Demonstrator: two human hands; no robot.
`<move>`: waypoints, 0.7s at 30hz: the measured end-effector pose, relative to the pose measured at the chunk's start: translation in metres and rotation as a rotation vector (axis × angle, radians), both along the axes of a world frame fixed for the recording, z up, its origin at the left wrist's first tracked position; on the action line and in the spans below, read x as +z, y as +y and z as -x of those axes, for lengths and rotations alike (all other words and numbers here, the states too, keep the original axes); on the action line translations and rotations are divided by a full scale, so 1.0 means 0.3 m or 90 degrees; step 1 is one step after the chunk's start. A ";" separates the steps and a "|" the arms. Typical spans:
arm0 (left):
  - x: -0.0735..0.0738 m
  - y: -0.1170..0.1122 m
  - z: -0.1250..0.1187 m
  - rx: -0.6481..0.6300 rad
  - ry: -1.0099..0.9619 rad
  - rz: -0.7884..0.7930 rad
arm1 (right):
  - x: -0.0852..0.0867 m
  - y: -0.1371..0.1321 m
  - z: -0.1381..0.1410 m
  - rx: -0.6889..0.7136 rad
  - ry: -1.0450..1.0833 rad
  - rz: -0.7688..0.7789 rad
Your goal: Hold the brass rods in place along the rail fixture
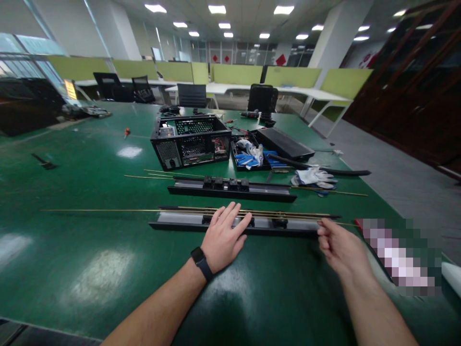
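Note:
Across the near black channel rail (183,227) lie several thin brass-coloured rods (108,210), one reaching far out past its left end. Small black blocks (280,220) sit inside the channel. My left hand (226,238), with a dark watch on the wrist, rests flat over the rods and the rail's middle, fingers spread. At the rail's right end, my right hand (340,245) is closed, thumb and forefinger pinching a rod. Behind stands a second channel rail (234,193) with several black blocks (218,182) and rods beside its ends.
An open black computer case (190,144) stands beyond the rails. To its right are a tray with work gloves (248,154), a black panel (284,143), another glove pair (314,178) and a black tube (345,172). A blurred-out object (398,257) lies at right.

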State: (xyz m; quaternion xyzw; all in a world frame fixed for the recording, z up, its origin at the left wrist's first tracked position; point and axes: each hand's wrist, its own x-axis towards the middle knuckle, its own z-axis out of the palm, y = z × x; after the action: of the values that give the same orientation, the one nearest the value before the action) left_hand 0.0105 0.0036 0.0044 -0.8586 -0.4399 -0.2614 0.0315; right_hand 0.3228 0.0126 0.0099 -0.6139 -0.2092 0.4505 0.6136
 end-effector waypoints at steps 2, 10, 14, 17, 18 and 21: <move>0.001 -0.001 0.000 -0.002 0.004 0.004 | 0.009 -0.011 0.045 0.067 0.031 0.000; 0.000 0.000 0.001 -0.003 0.003 0.000 | 0.016 -0.002 0.043 -0.073 -0.002 0.024; 0.000 0.000 0.000 0.003 0.008 0.002 | 0.012 -0.003 0.025 -0.091 0.006 -0.008; 0.002 0.000 -0.001 0.009 0.013 0.003 | 0.010 -0.011 0.042 0.001 0.043 -0.023; 0.002 0.001 -0.001 0.008 0.015 0.006 | 0.010 -0.013 0.049 0.035 0.051 -0.019; 0.000 0.002 0.000 0.004 0.018 0.007 | 0.012 -0.014 0.058 0.050 0.046 -0.008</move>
State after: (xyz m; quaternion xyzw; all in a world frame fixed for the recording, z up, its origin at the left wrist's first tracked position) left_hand 0.0107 0.0042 0.0043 -0.8609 -0.4436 -0.2468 0.0341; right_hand 0.3052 0.0083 0.0137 -0.5845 -0.2137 0.4949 0.6065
